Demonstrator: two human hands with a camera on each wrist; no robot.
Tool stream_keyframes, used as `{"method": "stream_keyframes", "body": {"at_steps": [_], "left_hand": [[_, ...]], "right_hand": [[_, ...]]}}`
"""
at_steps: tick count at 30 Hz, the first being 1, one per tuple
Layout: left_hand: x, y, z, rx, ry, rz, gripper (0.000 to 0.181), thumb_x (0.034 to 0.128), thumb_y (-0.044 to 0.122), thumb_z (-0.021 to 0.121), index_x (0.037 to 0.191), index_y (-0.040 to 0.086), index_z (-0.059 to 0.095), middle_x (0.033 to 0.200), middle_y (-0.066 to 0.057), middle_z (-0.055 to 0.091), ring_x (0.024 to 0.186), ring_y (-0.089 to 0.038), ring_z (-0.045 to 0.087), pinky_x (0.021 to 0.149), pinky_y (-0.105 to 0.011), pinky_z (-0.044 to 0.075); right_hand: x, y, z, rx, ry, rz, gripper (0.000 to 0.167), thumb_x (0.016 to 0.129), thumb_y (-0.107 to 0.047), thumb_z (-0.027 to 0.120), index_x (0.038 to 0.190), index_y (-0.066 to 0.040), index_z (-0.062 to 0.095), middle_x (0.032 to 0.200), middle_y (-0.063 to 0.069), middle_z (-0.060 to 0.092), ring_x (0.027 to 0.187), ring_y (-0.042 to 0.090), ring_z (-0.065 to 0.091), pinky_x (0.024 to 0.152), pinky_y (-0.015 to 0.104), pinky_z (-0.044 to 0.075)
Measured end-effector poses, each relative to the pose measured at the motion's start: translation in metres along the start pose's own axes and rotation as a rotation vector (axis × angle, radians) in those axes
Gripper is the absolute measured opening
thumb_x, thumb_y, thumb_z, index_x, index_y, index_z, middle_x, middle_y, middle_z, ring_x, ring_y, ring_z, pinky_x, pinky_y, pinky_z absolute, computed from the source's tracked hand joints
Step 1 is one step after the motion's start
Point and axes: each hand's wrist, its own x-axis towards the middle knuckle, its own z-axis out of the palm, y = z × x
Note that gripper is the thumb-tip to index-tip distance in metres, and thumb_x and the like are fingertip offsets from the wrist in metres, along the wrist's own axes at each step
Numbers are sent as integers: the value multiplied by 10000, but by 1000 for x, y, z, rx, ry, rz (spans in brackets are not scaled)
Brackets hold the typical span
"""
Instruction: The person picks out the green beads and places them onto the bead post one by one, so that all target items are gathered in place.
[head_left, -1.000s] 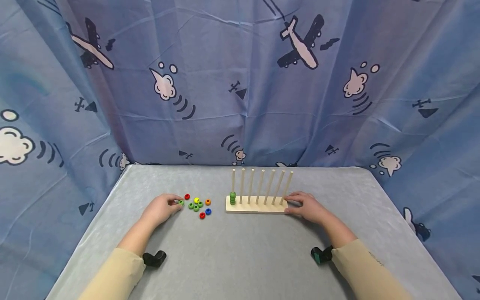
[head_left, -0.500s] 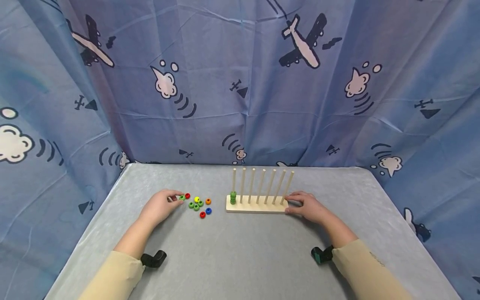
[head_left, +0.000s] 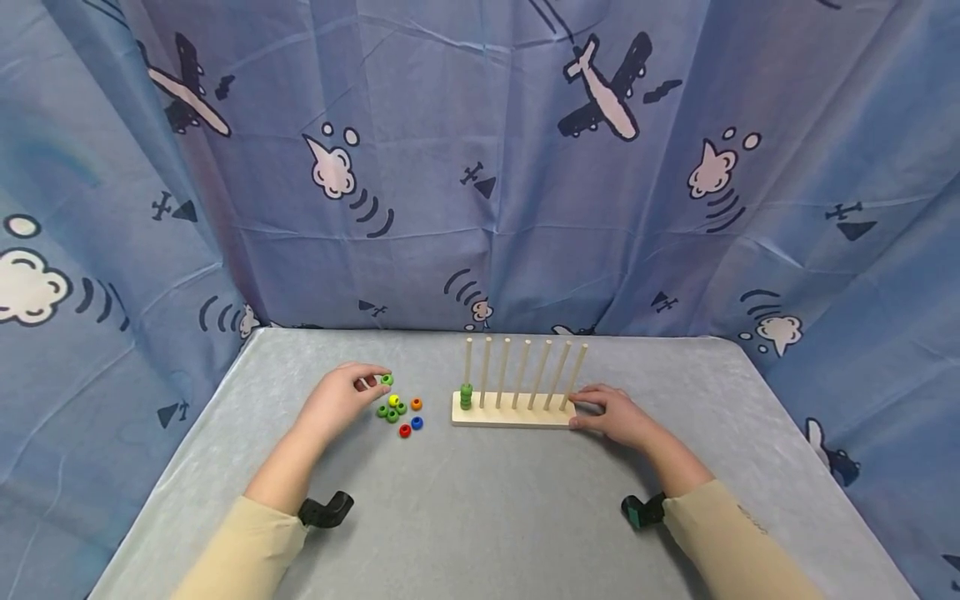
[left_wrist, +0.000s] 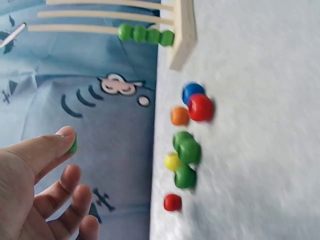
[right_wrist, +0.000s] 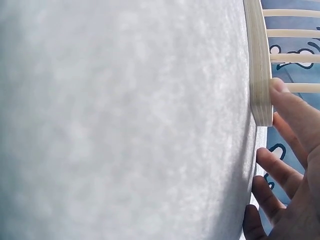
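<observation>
Between thumb and forefinger my left hand pinches a green bead, lifted above the table; only its edge shows past the thumb in the left wrist view. Below lie loose beads: several green ones, a yellow one, an orange one, a blue one and red ones. A wooden peg board with several upright pegs stands to the right. Stacked green beads sit on its leftmost peg. My right hand grips the board's right end, thumb in front and forefinger behind.
The grey-covered table ends at a blue printed curtain behind and at both sides. Black wrist cameras hang at the sleeve cuffs. The pegs rise well above the board.
My left hand has lifted the green bead and carried it right and away, over the loose beads. One red bead is now hidden behind it in the head view. My right hand stays put.
</observation>
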Motion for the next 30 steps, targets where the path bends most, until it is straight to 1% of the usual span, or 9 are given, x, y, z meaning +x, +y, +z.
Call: {"method": "stream_keyframes", "body": {"at_steps": [6, 11, 18, 26, 30], "left_hand": [[4, 21, 4, -16, -1, -3, 317, 943, 312, 692, 1243, 211, 700, 1068, -15, 641, 933, -190, 572, 732, -371, 481], [9, 38, 4, -30, 19, 18, 317, 939, 350, 693, 1231, 228, 704, 1072, 5, 642, 958, -190, 582, 745, -387, 499], [17, 61, 3, -48, 62, 80, 287, 929, 380, 700, 1185, 251, 722, 1027, 34, 633, 937, -169, 586, 744, -385, 501], [23, 88, 2, -111, 112, 140, 248, 926, 343, 715, 1149, 236, 735, 1018, 32, 625, 917, -165, 590, 753, -387, 505], [24, 99, 3, -141, 128, 178, 246, 922, 355, 717, 1142, 247, 738, 1006, 46, 626, 906, -146, 587, 742, -373, 505]], "right_hand": [[-1, 1, 1, -6, 1, 4, 579, 884, -389, 744, 1345, -61, 619, 1443, 255, 448, 1342, 509, 320, 1056, 654, 282], [-1, 2, 1, -7, 1, 4, 595, 879, -401, 746, 1349, -61, 617, 1443, 256, 448, 1345, 508, 316, 1059, 653, 279], [0, 4, 2, -7, -3, 4, 605, 875, -421, 744, 1353, -72, 617, 1441, 247, 453, 1341, 501, 323, 1055, 651, 284], [1, 4, 1, -1, -1, 4, 597, 879, -416, 742, 1352, -74, 618, 1446, 248, 448, 1349, 503, 311, 1059, 655, 272], [1, 3, 1, -5, 0, 3, 591, 879, -413, 743, 1350, -77, 621, 1444, 246, 452, 1348, 501, 316, 1060, 655, 272]]}}
